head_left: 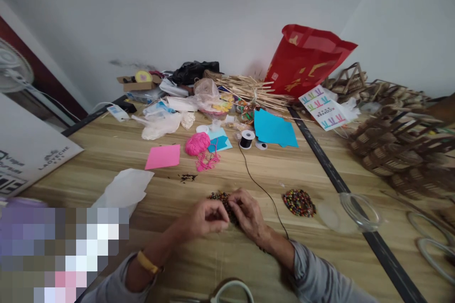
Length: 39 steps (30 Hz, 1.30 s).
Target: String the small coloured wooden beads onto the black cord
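The left hand (209,217) and right hand (249,213) are close together at dark beads (217,195) on the counter (170,260), fingers curled; I cannot tell whether either grips anything. Multicoloured beads (299,202) lie beyond the right hand.

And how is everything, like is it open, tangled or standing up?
Left hand: fingers curled
Right hand: fingers bent, at small beads
Beads on the right: heaped
Black spool: upright, partly unwound
Pink yarn: balled, some strands loose
Pink paper: flat
Red bag: standing, leaning
Cardboard box: open
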Motion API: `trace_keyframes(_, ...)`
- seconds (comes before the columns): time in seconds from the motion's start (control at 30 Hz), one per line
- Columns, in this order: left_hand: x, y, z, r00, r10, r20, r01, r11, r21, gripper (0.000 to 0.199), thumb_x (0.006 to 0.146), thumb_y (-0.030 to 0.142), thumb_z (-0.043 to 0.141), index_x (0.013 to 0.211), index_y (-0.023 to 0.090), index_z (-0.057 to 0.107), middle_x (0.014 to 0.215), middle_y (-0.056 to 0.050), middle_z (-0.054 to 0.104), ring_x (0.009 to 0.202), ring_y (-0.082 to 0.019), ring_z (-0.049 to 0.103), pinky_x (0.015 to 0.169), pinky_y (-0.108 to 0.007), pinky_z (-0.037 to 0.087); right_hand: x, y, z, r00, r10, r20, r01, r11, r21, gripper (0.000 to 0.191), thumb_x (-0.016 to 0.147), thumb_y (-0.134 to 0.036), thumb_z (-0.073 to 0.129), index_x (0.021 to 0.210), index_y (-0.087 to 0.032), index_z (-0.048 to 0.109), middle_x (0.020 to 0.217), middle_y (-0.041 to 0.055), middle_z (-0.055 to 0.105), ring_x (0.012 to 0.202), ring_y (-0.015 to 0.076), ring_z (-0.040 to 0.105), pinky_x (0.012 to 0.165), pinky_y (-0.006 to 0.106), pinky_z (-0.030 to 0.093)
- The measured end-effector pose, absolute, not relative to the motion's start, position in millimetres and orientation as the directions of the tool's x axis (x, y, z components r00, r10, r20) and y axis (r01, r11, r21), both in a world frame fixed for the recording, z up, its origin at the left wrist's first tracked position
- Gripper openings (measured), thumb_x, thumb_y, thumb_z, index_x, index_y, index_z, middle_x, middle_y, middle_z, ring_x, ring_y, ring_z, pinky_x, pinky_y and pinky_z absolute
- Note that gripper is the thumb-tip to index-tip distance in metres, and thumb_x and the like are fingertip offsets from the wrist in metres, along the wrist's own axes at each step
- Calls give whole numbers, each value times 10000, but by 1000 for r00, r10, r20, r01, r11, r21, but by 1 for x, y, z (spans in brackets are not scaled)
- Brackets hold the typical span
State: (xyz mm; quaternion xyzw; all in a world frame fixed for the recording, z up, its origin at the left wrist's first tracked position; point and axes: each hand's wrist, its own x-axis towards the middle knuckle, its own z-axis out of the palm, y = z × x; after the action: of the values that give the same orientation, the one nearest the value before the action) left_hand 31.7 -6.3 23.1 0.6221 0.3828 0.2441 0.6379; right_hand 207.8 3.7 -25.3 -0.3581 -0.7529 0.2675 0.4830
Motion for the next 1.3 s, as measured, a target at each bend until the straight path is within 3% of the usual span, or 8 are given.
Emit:
trace_keyframes(0.1, 29, 4, 11, 405, 892, -202, 8, 218, 976, 225, 684, 313, 694, 748, 123, 590, 584, 12, 599, 542, -97, 548, 570, -222, 435, 207, 4, -26, -260, 806, 531, 283, 590, -756, 161, 912, -224, 453, 789, -178, 545, 714, 30, 551, 658, 144, 509, 591, 257, 425)
trace_keyframes(0.27, 25, 7, -5, 256, 940, -225, -45, 244, 969, 276, 597, 321, 767, 726, 117, 633, 589, -3, 657, 548, -118, 591, 596, -244, 471, 206, 2, -24, -297, 777, 556, 263, 626, -734, 168, 923, -221, 428, 796, -179, 529, 712, 30, 529, 654, 144, 493, 589, 260, 414)
trace_keyframes(0.57, 25, 6, -9, 266, 940, -214, -76, 242, 967, 288, 551, 316, 800, 686, 114, 644, 558, -5, 668, 520, -118, 606, 575, -243, 489, 206, 0, -26, -404, 706, 582, 273, 700, -660, 107, 912, -190, 421, 835, -185, 495, 726, 30, 507, 655, 146, 472, 591, 257, 390)
trace_keyframes(1.3, 25, 8, -17, 305, 932, -195, -116, 239, 964, 272, 580, 291, 792, 721, 104, 655, 587, -13, 673, 541, -115, 609, 600, -247, 506, 208, -1, -26, -429, 723, 542, 286, 678, -678, 102, 898, -179, 427, 813, -187, 484, 711, 33, 505, 647, 152, 465, 591, 267, 387)
